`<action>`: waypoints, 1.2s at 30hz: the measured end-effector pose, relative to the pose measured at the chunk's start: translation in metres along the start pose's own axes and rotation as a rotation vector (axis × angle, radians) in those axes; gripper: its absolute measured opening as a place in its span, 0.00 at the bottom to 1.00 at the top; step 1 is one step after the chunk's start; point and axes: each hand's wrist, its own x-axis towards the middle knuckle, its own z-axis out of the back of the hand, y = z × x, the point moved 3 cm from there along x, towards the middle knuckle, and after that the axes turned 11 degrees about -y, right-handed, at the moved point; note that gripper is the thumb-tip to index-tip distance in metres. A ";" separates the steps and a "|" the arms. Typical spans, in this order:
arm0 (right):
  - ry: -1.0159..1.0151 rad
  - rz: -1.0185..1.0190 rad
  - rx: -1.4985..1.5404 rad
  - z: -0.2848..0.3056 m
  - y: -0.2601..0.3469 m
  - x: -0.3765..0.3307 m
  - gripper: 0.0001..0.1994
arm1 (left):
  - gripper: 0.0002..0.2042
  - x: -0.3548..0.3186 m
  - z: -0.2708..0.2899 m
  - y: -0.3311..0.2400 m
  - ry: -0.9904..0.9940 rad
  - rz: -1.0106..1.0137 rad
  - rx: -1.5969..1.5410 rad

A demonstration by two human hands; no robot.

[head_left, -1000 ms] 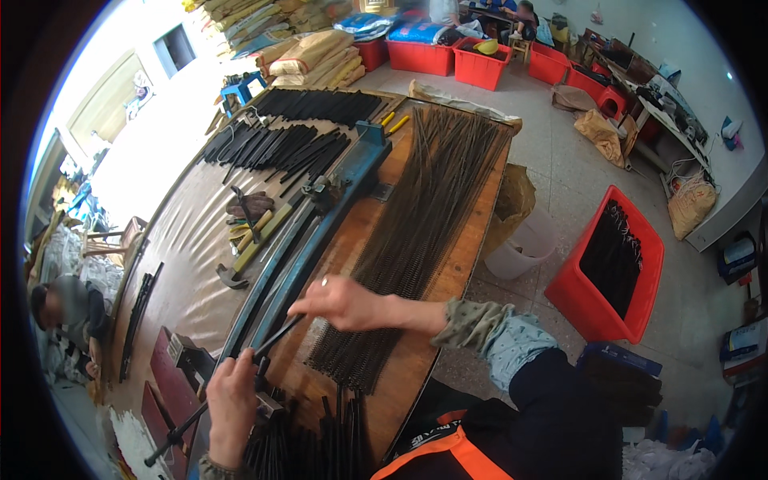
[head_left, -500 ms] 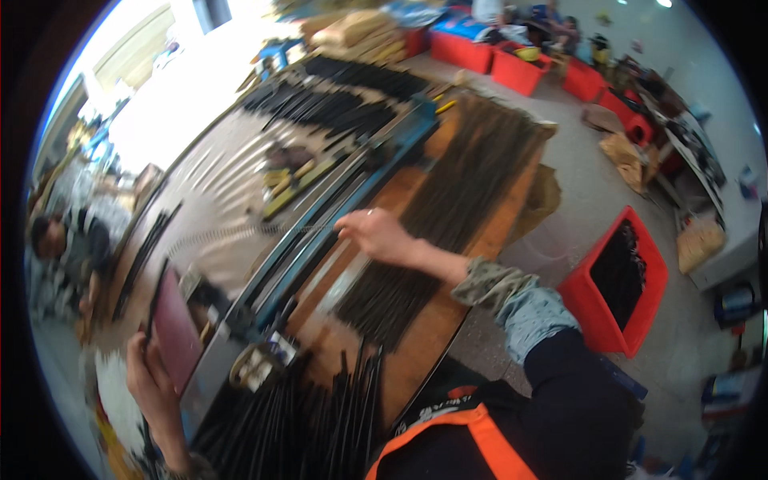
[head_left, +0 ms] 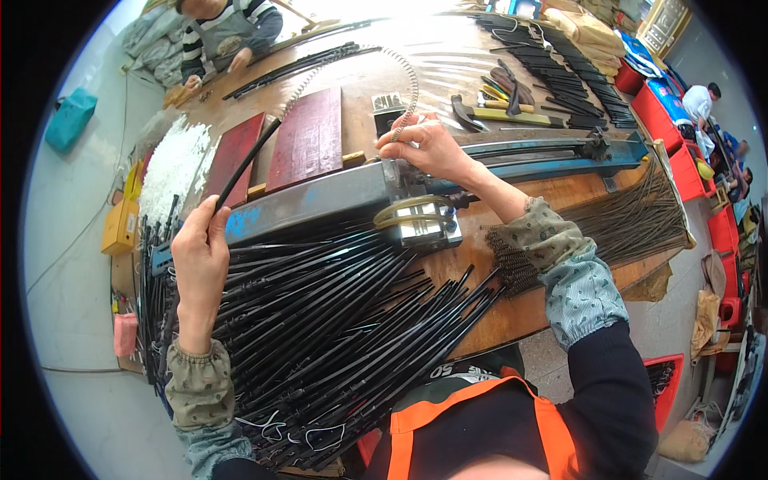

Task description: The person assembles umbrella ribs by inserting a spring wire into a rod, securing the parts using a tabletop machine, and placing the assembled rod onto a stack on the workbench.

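My left hand [head_left: 202,254] is closed around the lower end of a slim black tube [head_left: 246,166], which tilts up and to the right. A long, thin coil spring [head_left: 415,80] rises from the tube's upper end and bends in a wide arch over the bench. Its other end is pinched between the thumb and fingers of my right hand [head_left: 424,146]. How far the spring reaches inside the tube is hidden. Below my right hand is a metal fixture [head_left: 424,228] with a brass-coloured ring, mounted on a long blue-grey rail [head_left: 308,197].
Many black tubes [head_left: 320,320] lie heaped in front of me. Bundled springs [head_left: 592,224] cover the bench's right side. Two red boards [head_left: 308,140], a hammer [head_left: 512,118] and white pellets [head_left: 172,172] lie beyond the rail. Across the bench sits another person [head_left: 228,36].
The view has swung left. My right hand has come back along the rail to the fixture, and the spring, earlier stretched out low across the bench, now arches upward. Both hands keep their hold.
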 end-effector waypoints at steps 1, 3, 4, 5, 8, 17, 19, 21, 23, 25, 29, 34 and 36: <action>0.008 0.006 0.002 -0.005 0.001 0.002 0.12 | 0.10 -0.005 0.001 0.006 0.018 0.032 0.022; 0.122 0.029 -0.119 -0.015 0.001 0.003 0.12 | 0.11 -0.010 0.000 0.012 0.000 0.012 0.017; 0.129 0.031 -0.120 -0.016 0.005 0.007 0.12 | 0.11 -0.010 -0.005 0.011 0.002 0.010 0.004; 0.240 0.037 -0.170 -0.020 0.008 0.012 0.11 | 0.11 -0.009 -0.011 0.009 0.006 0.007 -0.008; 0.428 0.096 -0.276 -0.038 0.013 0.017 0.08 | 0.10 -0.004 -0.022 0.006 0.002 -0.007 -0.017; -0.086 0.202 -0.722 0.132 -0.073 -0.078 0.01 | 0.09 -0.006 -0.055 0.035 0.149 -0.087 0.058; -0.067 0.102 -0.837 0.178 -0.084 -0.098 0.01 | 0.09 -0.007 -0.092 0.011 0.262 -0.195 0.057; -0.051 0.074 -0.884 0.201 -0.086 -0.106 0.01 | 0.09 0.003 -0.134 -0.021 0.297 -0.262 -0.074; -0.091 0.041 -0.850 0.227 -0.111 -0.123 0.03 | 0.09 0.016 -0.178 -0.054 0.298 -0.259 -0.133; -0.108 0.075 -0.810 0.233 -0.125 -0.132 0.02 | 0.12 0.015 -0.198 -0.049 0.269 -0.301 -0.142; -0.125 0.075 -0.719 0.223 -0.133 -0.136 0.05 | 0.13 0.012 -0.195 -0.039 0.288 -0.217 -0.144; -0.184 0.033 -0.683 0.220 -0.134 -0.140 0.06 | 0.13 0.008 -0.203 -0.052 0.283 -0.244 -0.176; -0.188 0.023 -0.674 0.215 -0.136 -0.144 0.06 | 0.13 0.004 -0.205 -0.048 0.293 -0.223 -0.189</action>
